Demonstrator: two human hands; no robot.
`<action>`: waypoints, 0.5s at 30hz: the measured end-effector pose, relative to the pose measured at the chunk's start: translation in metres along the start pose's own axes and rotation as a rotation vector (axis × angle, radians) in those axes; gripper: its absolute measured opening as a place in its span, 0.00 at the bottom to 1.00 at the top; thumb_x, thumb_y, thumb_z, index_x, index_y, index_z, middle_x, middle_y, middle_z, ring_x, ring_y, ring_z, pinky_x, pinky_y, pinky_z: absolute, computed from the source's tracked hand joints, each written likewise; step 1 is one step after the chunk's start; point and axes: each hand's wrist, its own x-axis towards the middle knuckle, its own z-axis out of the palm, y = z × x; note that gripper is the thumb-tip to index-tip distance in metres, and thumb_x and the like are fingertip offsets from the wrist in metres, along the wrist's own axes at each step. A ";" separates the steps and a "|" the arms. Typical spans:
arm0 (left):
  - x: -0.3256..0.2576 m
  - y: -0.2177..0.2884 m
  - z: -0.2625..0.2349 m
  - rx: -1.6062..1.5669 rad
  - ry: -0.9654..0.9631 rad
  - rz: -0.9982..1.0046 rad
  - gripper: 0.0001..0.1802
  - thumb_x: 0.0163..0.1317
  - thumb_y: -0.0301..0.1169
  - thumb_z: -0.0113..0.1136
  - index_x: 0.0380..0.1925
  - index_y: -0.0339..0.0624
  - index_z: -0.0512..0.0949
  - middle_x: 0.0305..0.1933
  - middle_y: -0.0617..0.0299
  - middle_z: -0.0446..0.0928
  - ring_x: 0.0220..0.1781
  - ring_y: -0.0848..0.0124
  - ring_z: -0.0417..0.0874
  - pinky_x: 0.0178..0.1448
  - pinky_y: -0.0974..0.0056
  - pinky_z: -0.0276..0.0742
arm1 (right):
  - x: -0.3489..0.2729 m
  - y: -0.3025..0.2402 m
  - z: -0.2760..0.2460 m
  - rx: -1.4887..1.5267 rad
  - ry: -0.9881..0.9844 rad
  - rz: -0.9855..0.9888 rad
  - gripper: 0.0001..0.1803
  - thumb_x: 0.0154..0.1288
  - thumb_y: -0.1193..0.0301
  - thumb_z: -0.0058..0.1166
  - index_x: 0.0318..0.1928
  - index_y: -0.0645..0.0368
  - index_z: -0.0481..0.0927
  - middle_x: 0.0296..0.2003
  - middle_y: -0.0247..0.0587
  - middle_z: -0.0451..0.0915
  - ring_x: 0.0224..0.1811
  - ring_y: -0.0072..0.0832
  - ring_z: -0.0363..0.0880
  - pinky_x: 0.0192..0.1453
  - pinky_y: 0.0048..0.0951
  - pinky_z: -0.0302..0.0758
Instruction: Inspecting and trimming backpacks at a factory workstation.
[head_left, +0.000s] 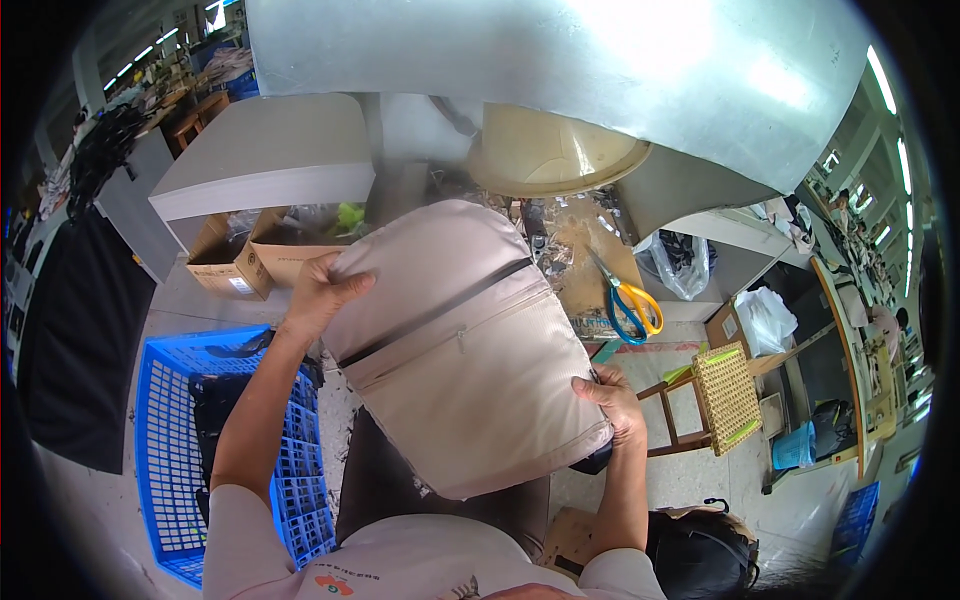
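Observation:
A pinkish-beige fabric panel with rounded corners is held up in front of me, tilted. A dark strip and a zipper with a small pull run slantwise across it. My left hand grips its left edge, thumb on top and fingers underneath. At the lower right corner, my right hand pinches the panel's edge with the thumb on top; a bit of dark material shows beneath that corner. Just beyond the panel on the right are scissors with one blue and one yellow handle, lying over brown cardboard.
Down at my left stands a blue plastic crate holding dark pieces. Open cardboard boxes sit under a grey tabletop. A big metal sheet hangs over a cream round basin. At right stands a woven-seat stool.

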 end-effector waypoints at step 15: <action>-0.110 0.073 -0.018 0.913 -0.462 -0.452 0.24 0.27 0.36 0.69 0.27 0.33 0.78 0.35 0.48 0.76 0.32 0.61 0.79 0.39 0.64 0.74 | 0.037 -0.081 0.216 -1.138 -1.012 -0.605 0.15 0.47 0.66 0.55 0.33 0.65 0.75 0.31 0.53 0.73 0.36 0.42 0.72 0.41 0.36 0.69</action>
